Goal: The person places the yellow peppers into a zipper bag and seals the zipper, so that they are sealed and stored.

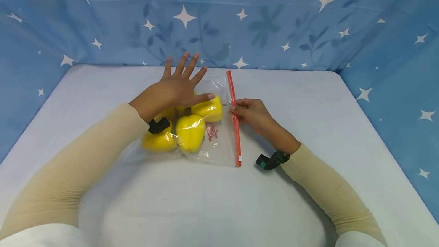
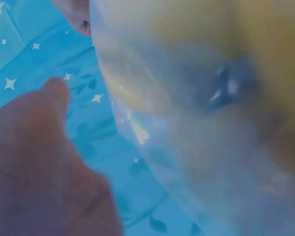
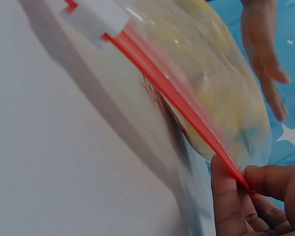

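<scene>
A clear zip bag (image 1: 219,148) with a red zip edge (image 1: 236,136) lies on the white table, holding several yellow bell peppers (image 1: 190,133). My right hand (image 1: 253,113) pinches the red edge near its middle between thumb and fingers; the right wrist view shows this pinch (image 3: 255,191) up close. Spread and straight, my left hand (image 1: 176,89) is over the far part of the bag, its thumb by the upper pepper. Whether its palm touches the bag I cannot tell. In the left wrist view the bag (image 2: 152,162) is blurred beside that hand (image 2: 44,167).
The white table (image 1: 219,201) stretches around the bag. A blue curtain (image 1: 219,18) with white stars and leaf prints hangs along its back and right side. Dark wrist straps (image 1: 274,160) sit on both arms.
</scene>
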{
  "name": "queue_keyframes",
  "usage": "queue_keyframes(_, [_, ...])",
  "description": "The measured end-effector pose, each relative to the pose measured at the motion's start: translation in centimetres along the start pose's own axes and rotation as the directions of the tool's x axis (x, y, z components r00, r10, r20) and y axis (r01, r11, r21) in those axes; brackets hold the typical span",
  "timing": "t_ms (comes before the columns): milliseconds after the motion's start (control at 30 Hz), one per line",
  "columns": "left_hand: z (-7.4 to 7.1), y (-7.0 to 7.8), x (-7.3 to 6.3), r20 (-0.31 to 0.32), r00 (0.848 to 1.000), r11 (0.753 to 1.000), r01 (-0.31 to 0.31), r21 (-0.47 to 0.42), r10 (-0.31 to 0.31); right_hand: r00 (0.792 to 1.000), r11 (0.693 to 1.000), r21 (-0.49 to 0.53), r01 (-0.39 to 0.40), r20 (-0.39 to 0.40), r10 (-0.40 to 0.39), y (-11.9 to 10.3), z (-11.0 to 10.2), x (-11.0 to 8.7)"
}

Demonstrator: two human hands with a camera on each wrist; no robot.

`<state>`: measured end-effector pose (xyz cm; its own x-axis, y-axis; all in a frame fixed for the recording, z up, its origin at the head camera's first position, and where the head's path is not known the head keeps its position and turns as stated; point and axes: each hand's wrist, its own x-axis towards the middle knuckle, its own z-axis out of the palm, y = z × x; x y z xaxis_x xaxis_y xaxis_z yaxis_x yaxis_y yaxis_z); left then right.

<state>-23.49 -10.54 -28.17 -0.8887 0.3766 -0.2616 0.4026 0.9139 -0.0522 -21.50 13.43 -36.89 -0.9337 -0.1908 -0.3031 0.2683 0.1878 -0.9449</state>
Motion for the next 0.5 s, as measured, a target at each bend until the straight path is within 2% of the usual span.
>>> queue_keyframes(200, [0.2,-1.5,-2.3,-0.041,0.999,0.999,0.034,-0.022,-0.035,1.000,0.999,-0.031,-0.017,-0.005,0.017,-0.1,-0.7,-0.1])
queue_keyframes(400, [1.2,-2.8,-3.5,0.024,0.997,0.997,0.075,-0.024,-0.074,0.998,0.999,-0.012,-0.034,-0.053,0.033,0.4,-3.3,-0.2])
queue_keyframes(500, [1.8,-3.3,-3.8,0.023,0.996,0.995,0.086,-0.043,-0.085,0.995,0.999,-0.014,-0.052,-0.080,0.051,0.7,-4.6,-0.5])
